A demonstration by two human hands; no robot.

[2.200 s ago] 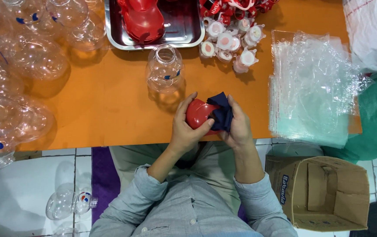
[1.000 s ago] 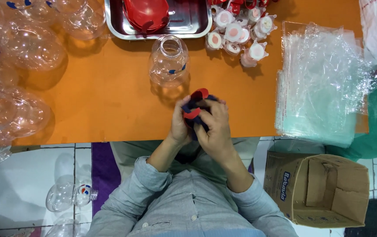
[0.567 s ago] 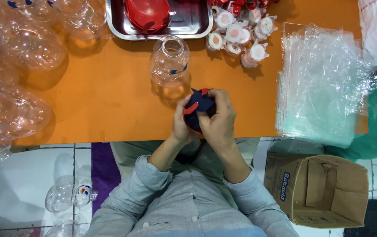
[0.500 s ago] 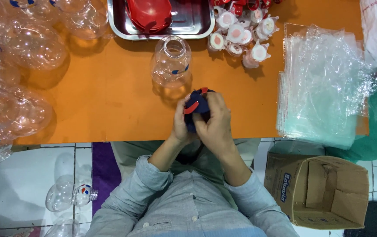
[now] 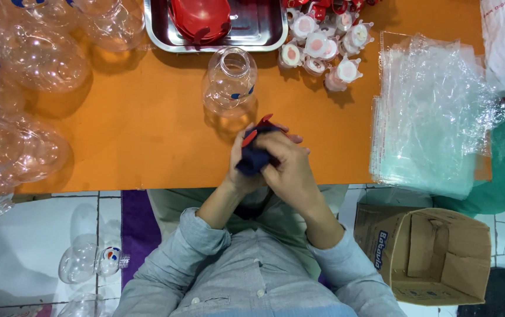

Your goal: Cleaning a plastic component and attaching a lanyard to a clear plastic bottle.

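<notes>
Both my hands meet over the near edge of the orange table [image 5: 147,129]. My left hand [image 5: 239,170] grips a red plastic lid [image 5: 251,136], of which only a thin edge shows. My right hand [image 5: 288,167] presses a dark blue cloth [image 5: 253,157] around that lid. A clear plastic jar [image 5: 230,79] with an open mouth stands upright just beyond my hands.
A steel tray [image 5: 264,32] holding red lids [image 5: 201,17] sits at the back. Small white and red caps [image 5: 323,50] lie right of it. Several clear jars [image 5: 23,64] crowd the left. A stack of clear plastic bags [image 5: 434,111] lies right. An open cardboard box [image 5: 428,252] stands on the floor.
The red lid was mostly uncovered in my left hand; now the blue cloth and my right hand wrap it, and both hands have shifted slightly right.
</notes>
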